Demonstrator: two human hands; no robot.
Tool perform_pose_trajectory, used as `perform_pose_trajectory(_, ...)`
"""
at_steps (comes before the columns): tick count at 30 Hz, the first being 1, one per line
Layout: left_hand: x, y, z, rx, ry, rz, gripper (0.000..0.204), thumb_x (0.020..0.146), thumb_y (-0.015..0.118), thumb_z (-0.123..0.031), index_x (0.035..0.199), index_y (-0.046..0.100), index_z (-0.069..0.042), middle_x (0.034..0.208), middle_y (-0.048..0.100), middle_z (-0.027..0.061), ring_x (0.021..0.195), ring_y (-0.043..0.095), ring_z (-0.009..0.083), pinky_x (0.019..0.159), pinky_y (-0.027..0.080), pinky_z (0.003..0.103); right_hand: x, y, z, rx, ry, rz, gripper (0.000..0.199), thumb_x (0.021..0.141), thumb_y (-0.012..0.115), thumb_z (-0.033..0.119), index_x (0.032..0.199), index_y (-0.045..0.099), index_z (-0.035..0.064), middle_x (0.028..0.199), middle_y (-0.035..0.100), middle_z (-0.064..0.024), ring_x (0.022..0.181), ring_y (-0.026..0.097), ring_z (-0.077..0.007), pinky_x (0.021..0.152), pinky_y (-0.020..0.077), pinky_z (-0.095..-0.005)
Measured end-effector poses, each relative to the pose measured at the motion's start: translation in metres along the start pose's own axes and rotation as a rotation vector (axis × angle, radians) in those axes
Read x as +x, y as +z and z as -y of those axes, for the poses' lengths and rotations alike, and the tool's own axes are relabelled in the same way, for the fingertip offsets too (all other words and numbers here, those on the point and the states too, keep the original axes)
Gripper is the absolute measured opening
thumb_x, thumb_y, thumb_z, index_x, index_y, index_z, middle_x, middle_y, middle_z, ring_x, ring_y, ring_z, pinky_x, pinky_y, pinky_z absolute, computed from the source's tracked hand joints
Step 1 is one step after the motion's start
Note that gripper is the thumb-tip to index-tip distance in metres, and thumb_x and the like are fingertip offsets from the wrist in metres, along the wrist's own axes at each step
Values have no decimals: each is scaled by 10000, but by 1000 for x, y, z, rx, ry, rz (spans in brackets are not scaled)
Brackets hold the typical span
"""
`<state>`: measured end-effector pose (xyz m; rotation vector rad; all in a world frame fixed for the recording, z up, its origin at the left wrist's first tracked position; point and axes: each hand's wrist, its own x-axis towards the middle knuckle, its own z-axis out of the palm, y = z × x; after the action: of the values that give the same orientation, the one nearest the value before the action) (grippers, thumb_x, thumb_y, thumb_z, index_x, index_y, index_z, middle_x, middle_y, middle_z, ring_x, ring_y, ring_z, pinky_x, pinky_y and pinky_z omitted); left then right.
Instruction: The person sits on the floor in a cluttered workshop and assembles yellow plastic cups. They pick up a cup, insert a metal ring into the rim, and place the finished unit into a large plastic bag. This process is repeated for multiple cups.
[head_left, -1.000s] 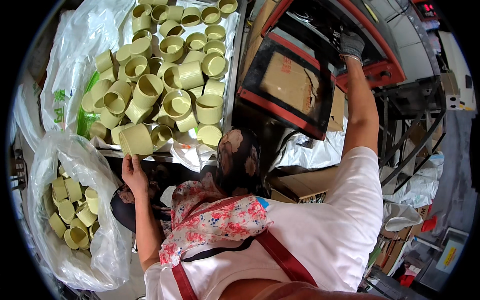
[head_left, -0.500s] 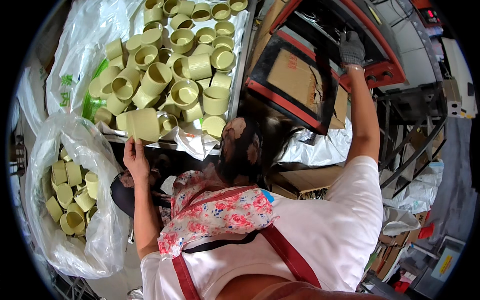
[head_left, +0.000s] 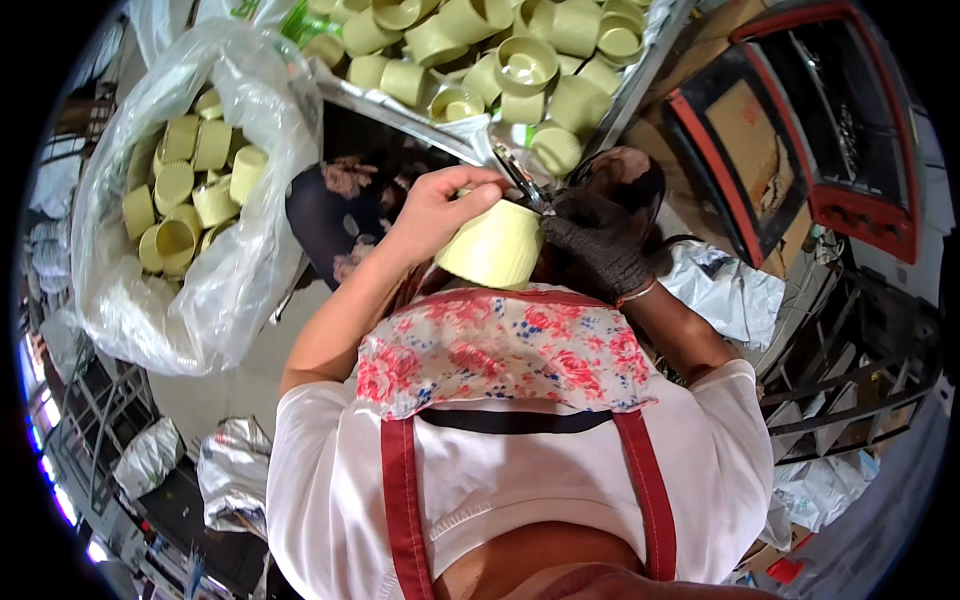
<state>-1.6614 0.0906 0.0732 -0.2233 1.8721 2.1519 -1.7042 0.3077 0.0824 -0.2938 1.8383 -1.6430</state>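
A pale yellow-green ribbed cup [head_left: 495,246] is held tilted over my lap. My bare left hand [head_left: 440,212] grips its rim from the left, thumb across the top and the other fingers partly hidden. My right hand [head_left: 597,235], in a dark knitted glove, closes on a shiny slim metal piece [head_left: 520,177] at the cup's far right edge. That piece is too blurred to name more exactly, and I cannot tell whether it touches the cup. Many similar cups [head_left: 527,65] lie piled on the tray [head_left: 400,125] beyond my hands.
At left, a clear plastic bag [head_left: 110,290] holds more such cups [head_left: 174,187]. A small red oven [head_left: 865,215] stands at the far right, its red-framed door [head_left: 690,130] hanging open. Crumpled white plastic [head_left: 720,285] lies below it. Dark metal racking [head_left: 850,350] is at right.
My right hand has come out of the oven to my lap with the metal piece. My left hand has brought the cup in from the tray's edge. The view has shifted toward my lap.
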Motion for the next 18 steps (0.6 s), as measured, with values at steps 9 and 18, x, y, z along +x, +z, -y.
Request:
perform_pose_trajectory(9, -13, -3, -3, -368, -381, -105, 142, 749, 675, -75, 844, 647, 28, 749, 642, 69, 629, 604, 119, 599, 500, 247, 1, 28, -17, -70, 25, 39, 126, 768, 654, 97, 845, 579, 31, 804, 571, 12, 763, 509, -57, 679, 436, -222)
perform_pose_trajectory(18, -27, 0, 5, -522, -382, -213, 89, 748, 652, -39, 818, 633, 14, 748, 640, 71, 633, 608, 130, 592, 498, 248, 2, 48, -21, 174, 183, -251, 191, 765, 661, 156, 890, 595, 27, 784, 603, -23, 694, 523, -90, 624, 432, -235)
